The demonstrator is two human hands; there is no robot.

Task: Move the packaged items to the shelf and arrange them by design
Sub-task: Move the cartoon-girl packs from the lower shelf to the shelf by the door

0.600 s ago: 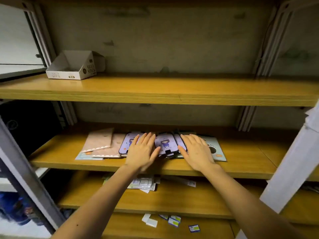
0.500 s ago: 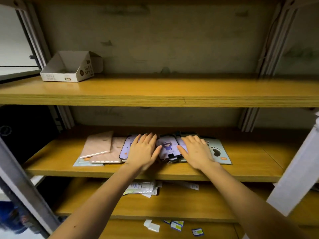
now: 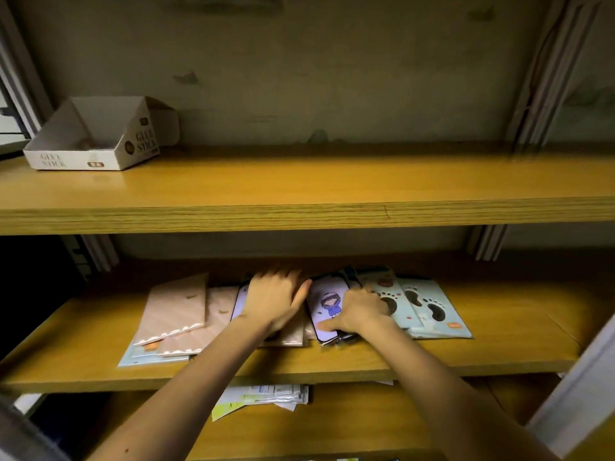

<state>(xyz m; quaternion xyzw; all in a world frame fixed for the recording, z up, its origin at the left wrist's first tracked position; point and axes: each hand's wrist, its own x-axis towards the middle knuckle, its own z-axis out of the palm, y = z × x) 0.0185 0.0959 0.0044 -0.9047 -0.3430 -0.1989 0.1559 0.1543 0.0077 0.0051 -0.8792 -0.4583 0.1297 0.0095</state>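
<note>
Tugging the cartoon-girl pack (image 3: 329, 302) that our right hand (image 3: 361, 311) pinches, left hand (image 3: 274, 301) flat beside it, we could scatter the footprint packs (image 3: 429, 304) just right.

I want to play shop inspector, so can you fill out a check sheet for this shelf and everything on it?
Surface: wooden middle shelf, packets lying flat along it.
Job's things: pink packets left, purple cartoon packets middle, blue footprint packets right; the piles overlap.
Clutter: open glue stick box on the upper shelf; loose paper slips on the lower shelf.
Grips: left hand rests flat on the packets; right hand has its thumb on a purple cartoon packet, hold unclear.
Cables: nothing seen.
Surroundings: grey wall behind, metal posts at the sides.
</note>
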